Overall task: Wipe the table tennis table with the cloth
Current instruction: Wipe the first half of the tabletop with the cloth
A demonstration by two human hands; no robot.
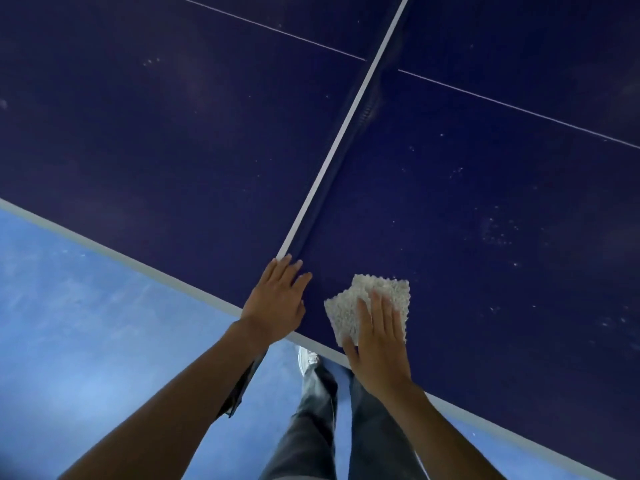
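A dark blue table tennis table (467,161) fills most of the head view, with a white-edged net (349,126) running across it from near me to the top. A folded white textured cloth (367,299) lies on the table near its white side edge. My right hand (379,336) presses flat on the cloth with straight fingers, covering its near part. My left hand (275,304) rests flat on the table edge just left of the cloth, fingertips at the near end of the net. Pale specks dot the surface right of the cloth.
The table's white side edge (138,263) runs diagonally from left to lower right. Below it lies a light blue floor (86,323). My legs in dark trousers (322,427) and a white shoe (306,358) stand close to the edge.
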